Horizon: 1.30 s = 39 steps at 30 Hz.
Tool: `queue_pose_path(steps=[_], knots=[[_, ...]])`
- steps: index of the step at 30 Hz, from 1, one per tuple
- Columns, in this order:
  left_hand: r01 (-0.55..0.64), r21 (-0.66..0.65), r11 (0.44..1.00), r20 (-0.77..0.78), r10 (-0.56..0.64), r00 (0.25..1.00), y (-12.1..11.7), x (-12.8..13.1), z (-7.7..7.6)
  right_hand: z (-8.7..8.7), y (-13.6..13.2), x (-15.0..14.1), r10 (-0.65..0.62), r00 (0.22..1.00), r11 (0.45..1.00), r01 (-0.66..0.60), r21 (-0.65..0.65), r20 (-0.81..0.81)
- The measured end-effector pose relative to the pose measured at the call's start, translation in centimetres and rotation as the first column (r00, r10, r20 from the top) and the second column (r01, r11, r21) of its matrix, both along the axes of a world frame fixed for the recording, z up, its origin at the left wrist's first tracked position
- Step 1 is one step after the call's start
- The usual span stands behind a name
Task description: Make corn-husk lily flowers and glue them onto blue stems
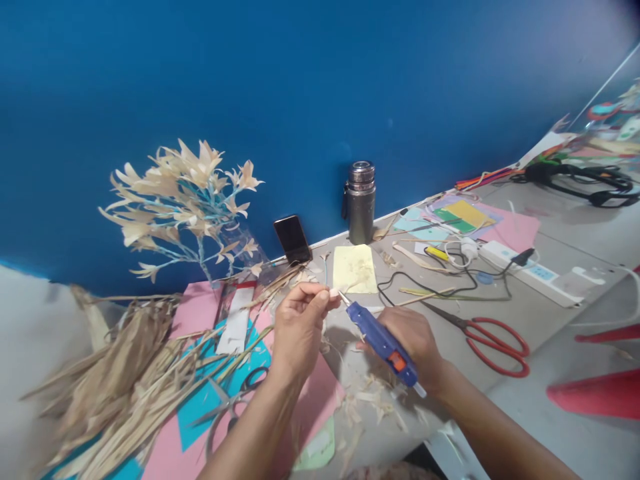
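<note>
My right hand (417, 343) is closed around a blue hot glue gun (383, 343) whose nozzle points up and left. My left hand (300, 323) pinches a small pale piece (334, 292) right at the nozzle tip. Both hands hover over a grey table (550, 320) strewn with pale husk scraps. To the left lies a pile of dried husk strips (120, 380). Behind it stands a handmade flower branch (185, 200) with cream petals on blue stems.
Red-handled scissors (487, 333) lie right of my hands, grey scissors (230, 403) on pink and blue paper to the left. A steel flask (361, 202), a leaning phone (293, 239), a yellow sheet (355, 268), a power strip (530, 272) with cables and coloured papers line the blue wall.
</note>
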State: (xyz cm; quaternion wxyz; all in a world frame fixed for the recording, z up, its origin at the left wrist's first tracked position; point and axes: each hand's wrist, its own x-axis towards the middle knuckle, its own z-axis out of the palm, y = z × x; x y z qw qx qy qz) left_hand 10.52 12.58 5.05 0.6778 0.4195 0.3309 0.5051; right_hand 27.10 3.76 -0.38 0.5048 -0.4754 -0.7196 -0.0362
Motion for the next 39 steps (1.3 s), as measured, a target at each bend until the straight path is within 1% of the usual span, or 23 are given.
queue_pose_path(steps=[2, 5, 7, 10, 11, 14, 16, 18, 20, 22, 23, 24, 25, 26, 28, 29, 30, 31, 32, 34, 36, 39], knots=[[-0.010, 0.000, 1.000, -0.001, 0.010, 1.000, 0.0, -0.1, -0.1, 0.0, 0.0, 0.2, -0.050, 0.999, 0.999, 0.050, -0.019, 0.019], [-0.025, -0.008, 1.000, -0.001, 0.025, 1.000, 0.2, -0.1, -0.1, 0.0, -0.1, 0.4, -0.112, 0.994, 0.994, 0.111, -0.012, -0.007], [-0.025, -0.013, 1.000, -0.001, 0.025, 1.000, 0.2, -0.1, -0.1, 0.0, -0.2, 0.3, -0.091, 0.996, 0.996, 0.091, -0.002, -0.023], [-0.017, -0.009, 1.000, -0.003, 0.017, 1.000, 0.2, 0.0, -0.2, 0.0, -0.2, 0.1, -0.008, 1.000, 1.000, 0.009, 0.002, -0.023], [-0.014, -0.006, 1.000, -0.007, 0.014, 1.000, 0.2, 0.0, -0.2, -0.1, -0.1, 0.0, 0.001, 1.000, 1.000, -0.002, -0.001, -0.013], [-0.011, 0.007, 1.000, -0.014, 0.011, 1.000, 0.3, -0.1, -0.2, -0.3, 0.2, 0.1, -0.048, 0.999, 0.999, 0.049, -0.015, 0.019], [-0.017, 0.012, 1.000, -0.014, 0.018, 1.000, 0.3, -0.2, -0.2, -0.4, 0.3, 0.2, -0.090, 0.996, 0.996, 0.090, -0.017, 0.005], [-0.028, 0.011, 1.000, -0.018, 0.028, 0.999, 0.4, -0.3, -0.2, -0.5, 0.2, 0.3, -0.085, 0.996, 0.996, 0.085, -0.007, -0.020], [-0.028, 0.005, 1.000, -0.018, 0.028, 0.999, 0.4, -0.3, -0.2, -0.5, 0.0, 0.3, -0.052, 0.998, 0.999, 0.053, 0.011, -0.031], [-0.025, 0.008, 1.000, -0.024, 0.025, 0.999, 0.4, -0.3, -0.1, -0.5, -0.1, 0.2, -0.041, 0.999, 0.999, 0.041, -0.024, 0.007], [-0.030, 0.010, 0.999, -0.034, 0.030, 0.999, 0.4, -0.3, 0.0, -0.6, 0.0, 0.2, -0.055, 0.997, 0.995, 0.059, -0.079, 0.046], [-0.043, 0.014, 0.999, -0.047, 0.044, 0.998, 0.4, -0.4, 0.1, -0.7, 0.3, 0.3, -0.086, 0.991, 0.982, 0.101, -0.159, 0.098], [-0.061, 0.018, 0.998, -0.060, 0.062, 0.996, 0.4, -0.5, 0.3, -0.8, 0.6, 0.5, -0.129, 0.978, 0.952, 0.168, -0.255, 0.163], [-0.076, 0.021, 0.997, -0.069, 0.077, 0.995, 0.4, -0.6, 0.6, -0.9, 1.2, 0.7, -0.172, 0.956, 0.902, 0.250, -0.352, 0.240], [-0.082, 0.016, 0.997, -0.057, 0.083, 0.995, 0.4, -0.9, 1.3, -1.1, 2.5, 1.4, -0.215, 0.892, 0.765, 0.406, -0.499, 0.397], [-0.070, 0.007, 0.998, -0.040, 0.070, 0.997, 0.3, -1.1, 1.6, -1.3, 3.3, 1.7, -0.206, 0.864, 0.708, 0.456, -0.540, 0.460], [-0.053, -0.007, 0.999, -0.018, 0.053, 0.998, 0.1, -1.2, 2.0, -1.4, 4.0, 2.0, -0.178, 0.847, 0.674, 0.475, -0.565, 0.501], [-0.034, -0.026, 0.999, 0.002, 0.034, 0.999, -0.1, -1.4, 2.3, -1.5, 4.7, 2.3, -0.154, 0.841, 0.664, 0.477, -0.576, 0.518], [-0.018, -0.046, 0.999, 0.018, 0.019, 1.000, -0.3, -1.6, 2.5, -1.7, 5.3, 2.6, -0.130, 0.841, 0.665, 0.467, -0.583, 0.525], [0.009, -0.084, 0.996, 0.029, -0.007, 1.000, -1.0, -2.0, 2.8, -2.1, 6.2, 3.0, -0.089, 0.848, 0.682, 0.435, -0.589, 0.523], [0.016, -0.109, 0.994, 0.026, -0.014, 1.000, -1.7, -2.3, 2.7, -2.6, 6.6, 3.3, -0.045, 0.854, 0.690, 0.402, -0.602, 0.518], [-0.013, -0.114, 0.993, 0.019, 0.016, 1.000, -2.8, -2.8, 2.2, -3.0, 6.4, 3.7, 0.005, 0.862, 0.701, 0.359, -0.616, 0.508]])
